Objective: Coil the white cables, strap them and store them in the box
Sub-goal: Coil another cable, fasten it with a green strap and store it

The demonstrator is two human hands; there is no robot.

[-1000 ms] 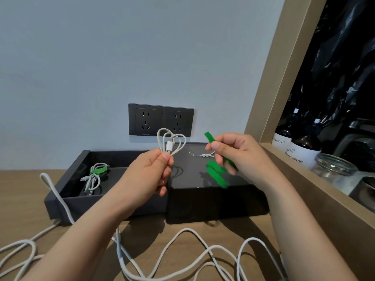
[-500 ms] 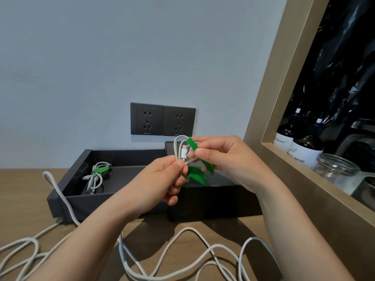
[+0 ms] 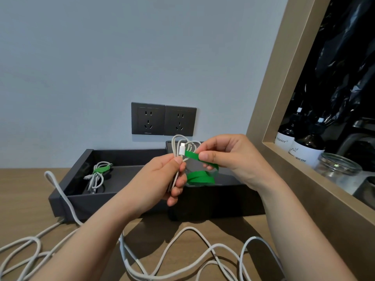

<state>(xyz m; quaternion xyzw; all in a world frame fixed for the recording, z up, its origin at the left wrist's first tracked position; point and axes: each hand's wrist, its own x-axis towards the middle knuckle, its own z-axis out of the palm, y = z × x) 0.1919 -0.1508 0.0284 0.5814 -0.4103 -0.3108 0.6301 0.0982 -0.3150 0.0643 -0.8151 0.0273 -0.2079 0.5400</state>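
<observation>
A small coiled white cable (image 3: 183, 151) is pinched upright in the left hand (image 3: 162, 179), the thumb and fingers closed round its lower part while the loops and a white plug end stand above the fist. The free end of a green strap (image 3: 194, 156) is gripped between the thumb and forefinger of the right hand (image 3: 229, 159), laid across the coil just beside the plug; the rest of the strap is seen curling down below the right hand in loose green loops. The two hands are held close together, nearly touching, above the near edge of a dark box (image 3: 85, 201) that is set on the wooden bench (image 3: 22, 191) against the wall. In the left, open part of the box a strapped cable bundle (image 3: 97, 175) is lying, bound with a green strap of its own. The right part of the box is covered by a dark lid (image 3: 213, 197). Loose white cables (image 3: 162, 254) are spread in tangled loops over the near bench, and one is draped over the left near corner of the box. Two dark wall sockets (image 3: 163, 119) are mounted on the far wall above the box. To the right, dark labelled bottles (image 3: 304, 147) and a glass jar (image 3: 338, 167) are kept on a wood-framed shelf (image 3: 304, 185).
</observation>
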